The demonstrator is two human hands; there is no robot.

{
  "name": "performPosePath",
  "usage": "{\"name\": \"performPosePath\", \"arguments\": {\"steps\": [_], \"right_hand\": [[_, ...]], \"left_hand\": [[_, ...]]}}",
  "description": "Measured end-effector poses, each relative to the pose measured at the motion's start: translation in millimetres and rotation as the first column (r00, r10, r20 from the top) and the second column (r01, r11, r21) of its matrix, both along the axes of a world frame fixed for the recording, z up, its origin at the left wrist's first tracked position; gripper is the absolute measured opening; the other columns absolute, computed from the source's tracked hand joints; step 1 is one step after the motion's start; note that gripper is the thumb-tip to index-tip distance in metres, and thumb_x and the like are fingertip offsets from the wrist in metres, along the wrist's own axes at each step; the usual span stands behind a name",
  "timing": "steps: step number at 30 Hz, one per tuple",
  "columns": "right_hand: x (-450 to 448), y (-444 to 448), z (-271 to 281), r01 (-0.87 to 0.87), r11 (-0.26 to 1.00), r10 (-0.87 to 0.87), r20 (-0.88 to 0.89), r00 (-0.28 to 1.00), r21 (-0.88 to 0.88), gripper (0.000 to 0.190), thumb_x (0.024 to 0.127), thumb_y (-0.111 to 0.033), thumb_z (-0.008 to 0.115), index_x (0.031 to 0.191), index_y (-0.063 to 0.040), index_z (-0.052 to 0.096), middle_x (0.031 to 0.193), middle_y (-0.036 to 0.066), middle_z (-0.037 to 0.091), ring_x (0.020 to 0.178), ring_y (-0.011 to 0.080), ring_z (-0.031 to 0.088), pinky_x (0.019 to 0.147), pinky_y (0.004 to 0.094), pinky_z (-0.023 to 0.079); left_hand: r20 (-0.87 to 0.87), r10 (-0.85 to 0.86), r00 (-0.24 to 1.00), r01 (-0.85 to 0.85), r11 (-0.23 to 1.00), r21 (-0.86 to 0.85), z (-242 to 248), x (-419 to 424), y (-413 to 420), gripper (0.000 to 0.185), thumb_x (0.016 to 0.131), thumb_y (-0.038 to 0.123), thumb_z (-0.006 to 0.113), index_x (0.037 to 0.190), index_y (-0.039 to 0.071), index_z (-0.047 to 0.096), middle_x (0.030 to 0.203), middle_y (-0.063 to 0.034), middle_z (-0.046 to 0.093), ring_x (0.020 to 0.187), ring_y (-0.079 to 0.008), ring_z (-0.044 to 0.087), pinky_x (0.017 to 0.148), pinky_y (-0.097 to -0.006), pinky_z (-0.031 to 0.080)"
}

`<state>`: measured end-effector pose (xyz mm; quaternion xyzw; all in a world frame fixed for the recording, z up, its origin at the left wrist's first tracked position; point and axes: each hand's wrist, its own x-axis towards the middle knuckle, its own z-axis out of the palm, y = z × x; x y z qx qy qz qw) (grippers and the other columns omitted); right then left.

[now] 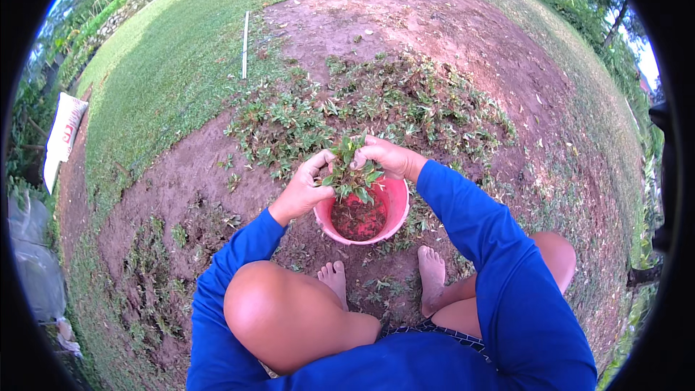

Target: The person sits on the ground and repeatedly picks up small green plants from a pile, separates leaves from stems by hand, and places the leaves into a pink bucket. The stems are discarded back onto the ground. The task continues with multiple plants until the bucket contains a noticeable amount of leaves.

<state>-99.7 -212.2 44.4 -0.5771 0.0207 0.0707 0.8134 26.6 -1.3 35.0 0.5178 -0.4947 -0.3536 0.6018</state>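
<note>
Between my two hands is a clump of leafy green plants (353,174), held above the far rim of a pink bucket (399,212). My left hand (304,184) grips the clump's left side, thumb and fingers around it. From the upper right, my right hand (388,156) pinches the same clump. Dark soil and plant bits (358,220) lie in the bottom of the bucket, which stands on the ground just beyond my bare feet. The clump hides part of the bucket's far side.
A wide heap of uprooted leafy plants (429,98) spreads beyond the bucket. Mown grass (179,65) borders the bare soil (201,146) at left. A pale stick (245,46) lies on the grass edge. At far left are a white printed sack (65,125) and plastic sheeting (32,260).
</note>
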Motion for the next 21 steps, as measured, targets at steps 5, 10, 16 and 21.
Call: {"name": "performPosePath", "arguments": {"steps": [5, 10, 16, 21], "right_hand": [[-25.4, 61.7, -39.3, 0.498, 0.719, -0.516, -0.108, 0.85, 0.484, 0.02, 0.084, -0.015, 0.061, 0.097, -0.004, 0.071, 0.092, 0.007, 0.071, 0.08, 0.0209, 0.069, 0.076, 0.0375, 0.058], [-37.8, 34.4, -31.2, 0.427, 0.292, -0.773, -0.051, 0.632, 0.856, 0.026, 0.088, -0.029, 0.055, 0.089, -0.005, 0.065, 0.073, 0.006, 0.059, 0.06, 0.0181, 0.046, 0.058, 0.0339, 0.039], [-56.2, -3.6, -42.2, 0.492, 0.749, -0.608, 0.167, 0.776, 0.444, 0.034, 0.091, -0.02, 0.064, 0.118, 0.001, 0.065, 0.1, 0.013, 0.072, 0.085, 0.0233, 0.068, 0.074, 0.0365, 0.056], [-25.9, 44.4, -49.2, 0.351, 0.687, -0.555, 0.148, 0.819, 0.636, 0.042, 0.089, 0.006, 0.069, 0.128, -0.006, 0.061, 0.121, 0.011, 0.069, 0.109, 0.0294, 0.071, 0.099, 0.0456, 0.059]], "left_hand": [[0.243, 0.002, 0.97, 0.029, 0.992, -0.122, 10.0, -6.3, -2.3, 0.025, 0.074, 0.0, 0.064, 0.091, 0.009, 0.047, 0.1, -0.0018, 0.052, 0.099, -0.0141, 0.05, 0.096, -0.0273, 0.04], [-0.18, 0.083, 0.98, -0.101, 0.99, -0.095, 32.7, -11.7, 22.8, 0.026, 0.075, -0.006, 0.055, 0.084, 0.014, 0.039, 0.105, -0.0023, 0.053, 0.103, -0.0124, 0.049, 0.1, -0.0277, 0.037], [0.023, 0.102, 0.994, -0.104, 0.951, 0.29, 64.7, 31.7, 57.6, 0.028, 0.076, -0.002, 0.06, 0.093, 0.014, 0.045, 0.109, 0.0002, 0.053, 0.107, -0.0121, 0.051, 0.096, -0.0277, 0.04], [0.129, 0.092, 0.987, -0.153, 0.772, 0.617, 67.6, 7.8, 42.8, 0.028, 0.099, 0.032, 0.064, 0.106, 0.006, 0.066, 0.115, -0.007, 0.064, 0.104, -0.0139, 0.056, 0.09, -0.0261, 0.044]]}}
